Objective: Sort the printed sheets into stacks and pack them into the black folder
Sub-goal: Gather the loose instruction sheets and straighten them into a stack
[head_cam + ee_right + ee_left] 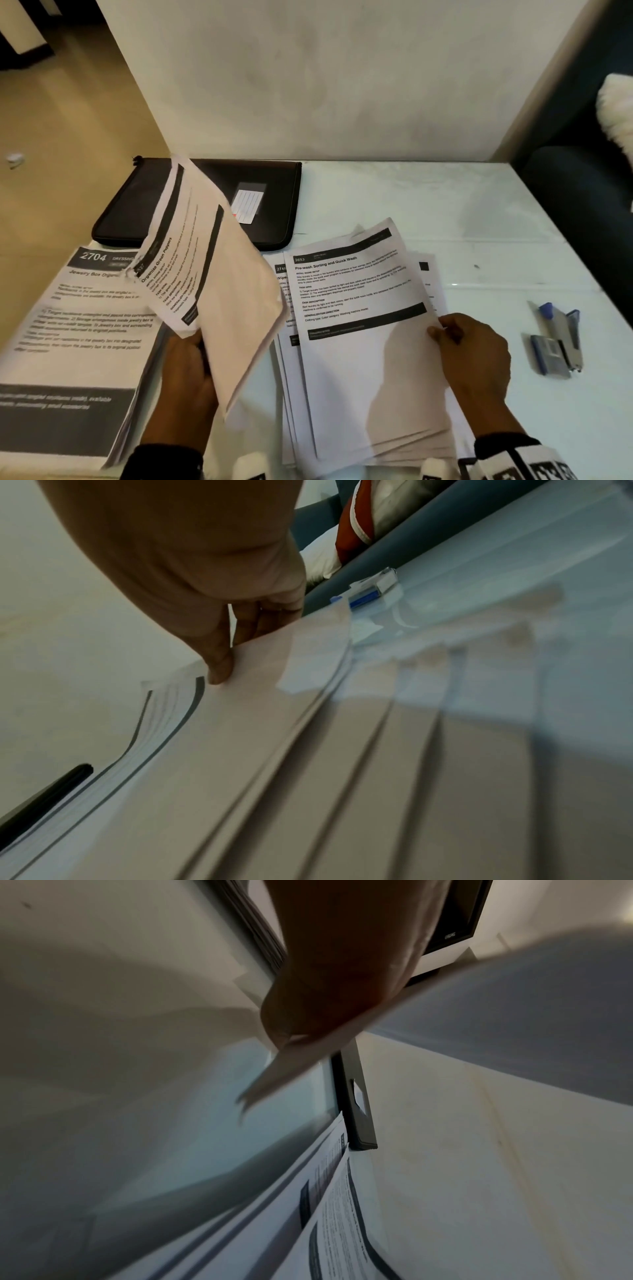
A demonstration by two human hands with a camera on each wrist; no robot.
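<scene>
A tilted bundle of sheets (219, 274) is gripped by the left hand (186, 373) at 9 o'clock; the top sheet (363, 329) of the spread stack is pinched by the right hand (472, 353) at 3 o'clock.

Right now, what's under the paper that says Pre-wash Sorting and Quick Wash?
More printed sheets peek out, fanned beneath the Pre-wash sheet. Their text is mostly covered, and how many lie there can't be told.

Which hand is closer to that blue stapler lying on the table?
The right hand. It pinches the top sheet's edge just beside the stapler. The left hand holds a bundle of sheets across the table.
</scene>
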